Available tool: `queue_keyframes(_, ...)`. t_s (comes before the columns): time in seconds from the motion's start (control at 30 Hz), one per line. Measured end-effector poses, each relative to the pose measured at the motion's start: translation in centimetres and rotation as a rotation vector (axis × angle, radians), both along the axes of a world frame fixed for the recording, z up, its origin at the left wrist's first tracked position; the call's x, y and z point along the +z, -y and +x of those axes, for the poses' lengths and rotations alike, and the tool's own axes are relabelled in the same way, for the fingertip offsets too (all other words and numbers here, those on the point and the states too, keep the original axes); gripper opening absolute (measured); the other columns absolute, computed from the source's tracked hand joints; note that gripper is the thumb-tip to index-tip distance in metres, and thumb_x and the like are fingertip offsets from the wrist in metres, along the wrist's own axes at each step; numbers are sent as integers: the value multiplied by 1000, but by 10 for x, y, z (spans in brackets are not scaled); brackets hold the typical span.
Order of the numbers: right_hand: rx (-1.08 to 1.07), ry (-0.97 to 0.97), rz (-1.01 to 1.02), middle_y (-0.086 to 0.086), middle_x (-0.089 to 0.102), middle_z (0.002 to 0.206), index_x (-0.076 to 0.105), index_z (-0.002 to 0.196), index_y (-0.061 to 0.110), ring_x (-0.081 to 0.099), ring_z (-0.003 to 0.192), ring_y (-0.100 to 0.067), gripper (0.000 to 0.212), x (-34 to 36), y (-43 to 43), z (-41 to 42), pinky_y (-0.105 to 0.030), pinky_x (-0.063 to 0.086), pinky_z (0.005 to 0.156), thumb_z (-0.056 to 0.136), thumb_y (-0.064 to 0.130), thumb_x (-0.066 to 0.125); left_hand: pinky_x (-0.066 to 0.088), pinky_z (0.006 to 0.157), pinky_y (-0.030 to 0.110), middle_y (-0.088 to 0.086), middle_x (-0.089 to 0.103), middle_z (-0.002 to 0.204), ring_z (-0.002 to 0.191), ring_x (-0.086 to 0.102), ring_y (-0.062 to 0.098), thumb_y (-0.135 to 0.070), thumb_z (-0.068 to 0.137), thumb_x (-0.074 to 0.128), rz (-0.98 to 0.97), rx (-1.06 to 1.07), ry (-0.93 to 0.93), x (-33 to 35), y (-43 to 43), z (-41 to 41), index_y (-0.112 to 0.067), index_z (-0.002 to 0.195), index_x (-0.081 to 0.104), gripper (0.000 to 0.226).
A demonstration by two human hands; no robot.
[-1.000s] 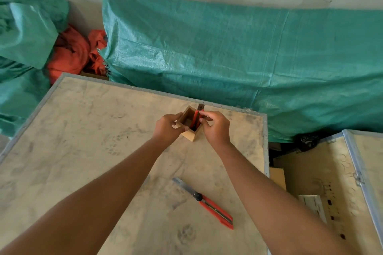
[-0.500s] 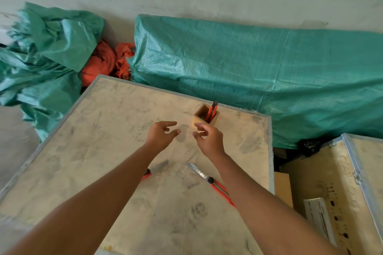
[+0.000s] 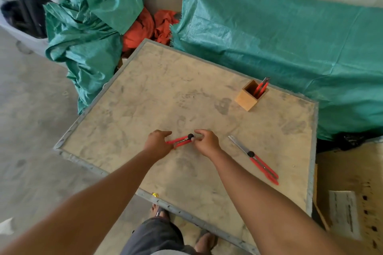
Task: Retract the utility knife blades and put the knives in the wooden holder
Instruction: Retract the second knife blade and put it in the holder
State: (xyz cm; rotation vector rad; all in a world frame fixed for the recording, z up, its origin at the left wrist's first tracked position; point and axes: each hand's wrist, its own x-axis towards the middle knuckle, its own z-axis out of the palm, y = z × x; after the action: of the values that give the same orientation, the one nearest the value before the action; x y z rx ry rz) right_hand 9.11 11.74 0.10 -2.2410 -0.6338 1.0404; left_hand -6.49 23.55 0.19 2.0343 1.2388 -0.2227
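A red utility knife (image 3: 180, 140) with a black knob lies on the table top between my hands. My left hand (image 3: 158, 143) grips its handle end, and my right hand (image 3: 207, 141) pinches its front end beside the knob; the blade is hidden by my fingers. A second red knife (image 3: 255, 159) lies to the right with its steel blade extended toward the far left. The square wooden holder (image 3: 247, 100) stands near the far right corner with one red knife (image 3: 261, 87) upright in it.
The work surface is a stained board with a grey metal frame (image 3: 97, 97). Green tarps (image 3: 269, 33) and orange cloth (image 3: 149, 25) lie behind it. Another wooden crate (image 3: 350, 174) sits at the right. My feet (image 3: 159, 211) show below the near edge.
Both hands left the wooden holder, came back toward me and closed on the knife lying at the middle of the table. My view tilted down and left.
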Motion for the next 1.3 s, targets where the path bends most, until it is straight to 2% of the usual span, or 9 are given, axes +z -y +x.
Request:
queue_keyframes(0.1, 3, 38, -42, -9, 68, 134, 64, 134, 12, 61, 127, -25, 44, -9, -8, -9, -28, 42, 109, 91, 22, 70, 51, 96, 43, 9, 60, 126, 117, 55, 31, -45, 75, 77, 67, -104, -39, -11, 1, -7, -26, 133, 59, 64)
queue_keyframes(0.27, -74, 58, -58, -7, 72, 125, 70, 125, 14, 66, 118, -25, 33, -19, -15, -15, -27, 46, 102, 92, 18, 68, 53, 85, 37, 1, 60, 115, 108, 57, 25, -34, 81, 73, 150, -205, -38, -20, 4, -9, -34, 122, 67, 41)
queue_keyframes(0.37, -159, 35, -21, -7, 74, 118, 73, 119, 13, 69, 111, -25, 28, -21, -18, -18, -29, 51, 99, 92, 19, 69, 54, 82, 35, 4, 63, 111, 102, 61, 26, -33, 81, 72, 151, -207, 4, -18, 8, -11, -30, 118, 70, 37)
queue_keyframes(0.53, -347, -79, 117, -7, 75, 99, 75, 107, 17, 75, 89, -29, 17, -16, -15, -16, -47, 62, 86, 92, 20, 70, 49, 73, 28, 5, 63, 108, 92, 65, 26, -30, 81, 73, 146, -130, 116, -4, 23, -9, -26, 116, 72, 35)
queue_keyframes(0.73, -406, -156, 286, -8, 71, 109, 73, 117, 12, 74, 97, -24, 23, 34, 3, 10, -38, 66, 78, 95, 12, 68, 53, 71, 28, 2, 61, 101, 72, 55, 12, -26, 80, 76, 193, -40, 305, 31, 52, 10, -17, 116, 72, 38)
queue_keyframes(0.9, -320, -105, 370, -7, 74, 107, 75, 115, 15, 74, 96, -21, 22, 79, 26, 51, -33, 66, 75, 94, 14, 70, 34, 61, 2, -5, 61, 109, 77, 58, 6, -36, 82, 74, 152, 15, 382, 71, 83, 39, -24, 122, 68, 42)
queue_keyframes(1.1, -227, -29, 445, -4, 75, 102, 75, 111, 15, 76, 94, -20, 19, 128, 62, 101, -29, 65, 76, 92, 11, 72, 54, 67, 15, -12, 71, 112, 81, 68, 5, -35, 86, 71, -88, 19, 547, 106, 120, 71, -33, 130, 61, 45)
queue_keyframes(1.17, -209, -1, 460, -5, 76, 105, 74, 113, 14, 75, 95, -18, 21, 141, 76, 114, -27, 64, 76, 92, 11, 72, 63, 74, 31, -8, 72, 113, 76, 68, 7, -19, 87, 72, -216, -14, 612, 114, 133, 77, -29, 136, 56, 52)
queue_keyframes(1.3, -172, -30, 504, -6, 77, 104, 74, 114, 13, 76, 96, -20, 22, 162, 99, 127, -24, 63, 75, 92, 12, 73, 63, 78, 33, -5, 73, 99, 75, 65, 9, 5, 86, 67, -288, 18, 713, 125, 154, 87, -17, 136, 57, 56)
